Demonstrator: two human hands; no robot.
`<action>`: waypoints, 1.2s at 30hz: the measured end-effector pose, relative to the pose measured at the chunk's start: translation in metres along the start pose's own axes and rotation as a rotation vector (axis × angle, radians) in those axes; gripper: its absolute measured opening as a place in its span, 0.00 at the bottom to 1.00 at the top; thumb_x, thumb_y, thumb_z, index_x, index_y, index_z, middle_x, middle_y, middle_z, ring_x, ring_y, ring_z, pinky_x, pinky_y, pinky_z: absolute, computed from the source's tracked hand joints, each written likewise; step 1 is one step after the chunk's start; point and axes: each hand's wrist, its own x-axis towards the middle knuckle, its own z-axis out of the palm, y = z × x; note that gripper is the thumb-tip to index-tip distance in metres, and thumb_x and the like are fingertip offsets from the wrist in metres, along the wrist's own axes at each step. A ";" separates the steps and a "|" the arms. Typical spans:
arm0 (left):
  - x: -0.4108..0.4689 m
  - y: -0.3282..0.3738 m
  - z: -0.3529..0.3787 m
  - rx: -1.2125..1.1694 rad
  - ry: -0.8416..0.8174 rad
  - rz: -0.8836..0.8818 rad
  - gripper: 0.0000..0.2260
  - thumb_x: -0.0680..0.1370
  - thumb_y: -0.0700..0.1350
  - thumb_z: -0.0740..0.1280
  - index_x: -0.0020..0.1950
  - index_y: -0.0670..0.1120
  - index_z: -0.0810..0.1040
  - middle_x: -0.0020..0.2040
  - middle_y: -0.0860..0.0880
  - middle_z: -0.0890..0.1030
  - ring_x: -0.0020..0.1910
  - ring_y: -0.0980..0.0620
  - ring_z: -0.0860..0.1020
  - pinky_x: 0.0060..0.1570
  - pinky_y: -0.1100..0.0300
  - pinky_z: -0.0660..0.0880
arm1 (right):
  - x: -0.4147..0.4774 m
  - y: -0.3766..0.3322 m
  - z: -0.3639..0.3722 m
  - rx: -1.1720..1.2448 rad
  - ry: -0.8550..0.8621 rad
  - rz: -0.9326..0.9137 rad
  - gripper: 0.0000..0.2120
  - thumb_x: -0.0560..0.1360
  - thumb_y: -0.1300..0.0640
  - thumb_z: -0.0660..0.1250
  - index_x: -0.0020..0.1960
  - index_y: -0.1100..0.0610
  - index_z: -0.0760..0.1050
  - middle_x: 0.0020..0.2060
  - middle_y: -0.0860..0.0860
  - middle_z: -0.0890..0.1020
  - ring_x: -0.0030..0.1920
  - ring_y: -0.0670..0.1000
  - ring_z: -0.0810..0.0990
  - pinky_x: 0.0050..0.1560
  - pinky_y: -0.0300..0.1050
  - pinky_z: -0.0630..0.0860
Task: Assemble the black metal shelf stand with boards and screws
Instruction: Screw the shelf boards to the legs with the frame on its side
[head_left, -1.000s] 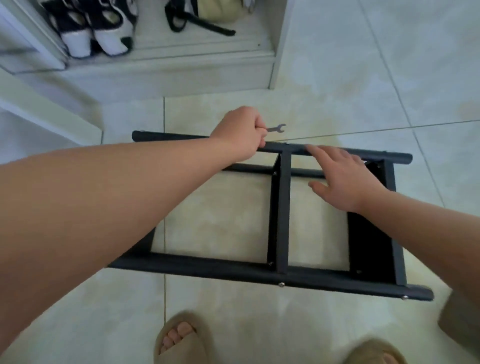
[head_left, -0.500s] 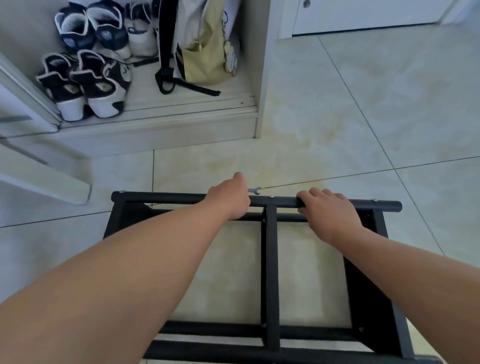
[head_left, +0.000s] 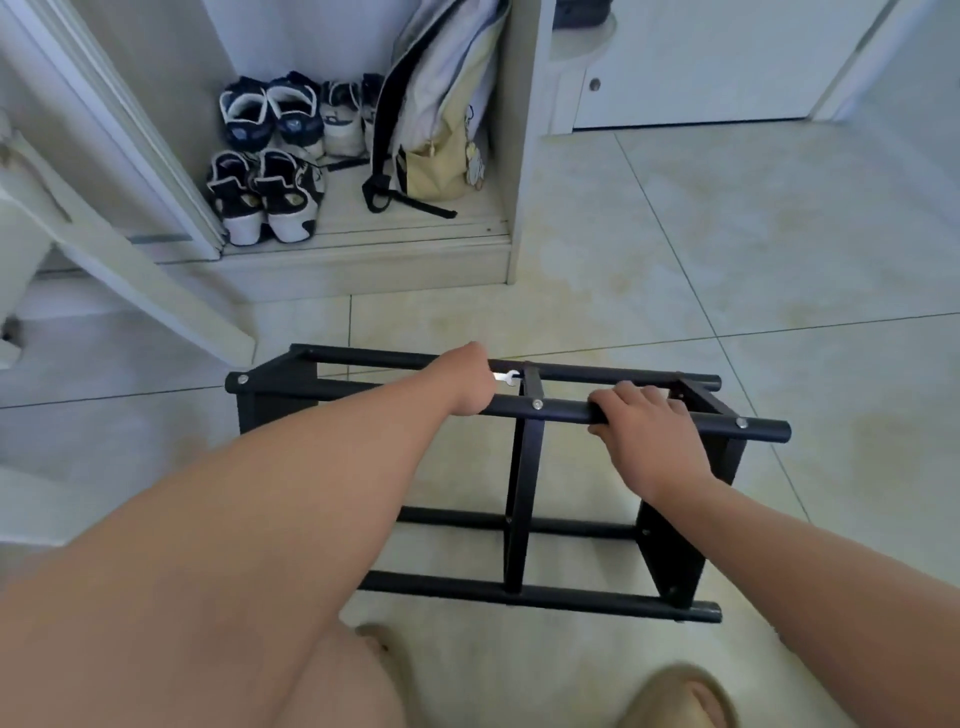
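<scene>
- Head view shows the black metal frame (head_left: 524, 499) standing upright on the tiled floor (head_left: 727, 249), where a second ago it lay tipped over with its long rails facing up; I judge the bare frame is bolted together and now set on its feet, with no boards on it yet.
- Both hands have moved with it: the right hand (head_left: 647, 434) now has its grip wrapped around the near top rail, where before it lay flat on the frame.
- The left hand (head_left: 470, 382) rests on that same rail with its grip closed on a small silver wrench (head_left: 506, 378), whose open end pokes out toward the centre post.
- The frame is matte black tubing, round rails and square posts, with shiny screw heads (head_left: 537, 404) at the joints.
- Beyond it, glossy pale tiles run to a white cupboard (head_left: 514, 156) holding shoes (head_left: 265, 197) and a soft yellow bag (head_left: 441, 156).
</scene>
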 end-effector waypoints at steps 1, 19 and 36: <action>-0.015 0.000 0.006 0.021 0.002 0.000 0.09 0.82 0.37 0.56 0.58 0.34 0.72 0.39 0.44 0.73 0.36 0.48 0.69 0.33 0.57 0.65 | -0.016 -0.003 -0.003 -0.001 0.001 -0.003 0.13 0.84 0.48 0.59 0.66 0.50 0.71 0.59 0.48 0.76 0.59 0.56 0.74 0.56 0.51 0.68; -0.161 -0.026 0.137 -0.090 0.229 0.008 0.05 0.82 0.39 0.55 0.52 0.49 0.64 0.36 0.52 0.75 0.37 0.51 0.72 0.49 0.52 0.61 | -0.176 -0.042 0.005 0.049 -0.104 0.037 0.11 0.82 0.51 0.62 0.63 0.52 0.71 0.58 0.49 0.75 0.57 0.55 0.73 0.56 0.50 0.71; -0.176 -0.023 0.100 -0.045 -0.060 -0.035 0.07 0.81 0.40 0.61 0.53 0.44 0.79 0.50 0.46 0.81 0.50 0.44 0.79 0.49 0.51 0.76 | -0.159 -0.026 -0.026 0.134 -0.340 -0.213 0.35 0.75 0.38 0.69 0.76 0.48 0.62 0.70 0.49 0.69 0.69 0.55 0.66 0.65 0.52 0.67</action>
